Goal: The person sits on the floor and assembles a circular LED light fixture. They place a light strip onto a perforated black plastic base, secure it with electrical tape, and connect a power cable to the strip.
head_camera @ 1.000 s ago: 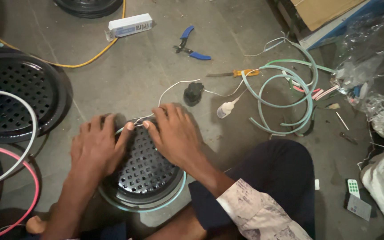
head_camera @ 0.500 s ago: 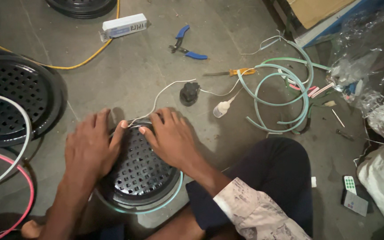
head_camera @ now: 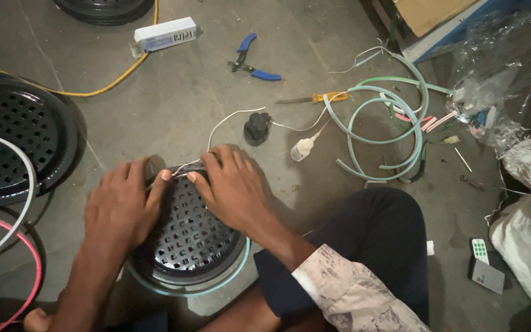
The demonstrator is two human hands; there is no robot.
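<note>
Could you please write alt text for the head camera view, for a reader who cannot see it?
Two bare hands, left hand and right hand, pinch thin white wires at the far rim of a round black perforated grille on a concrete floor. Blue-handled pliers, a coiled pale green tube and a white box lie beyond.

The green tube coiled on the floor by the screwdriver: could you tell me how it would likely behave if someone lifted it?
The green tube lies in loose, uneven loops with free ends, so it would probably sag and uncoil rather than hold shape. It looks thin, so likely light. Its loops could drag the yellow-handled screwdriver lying beside them.
</note>
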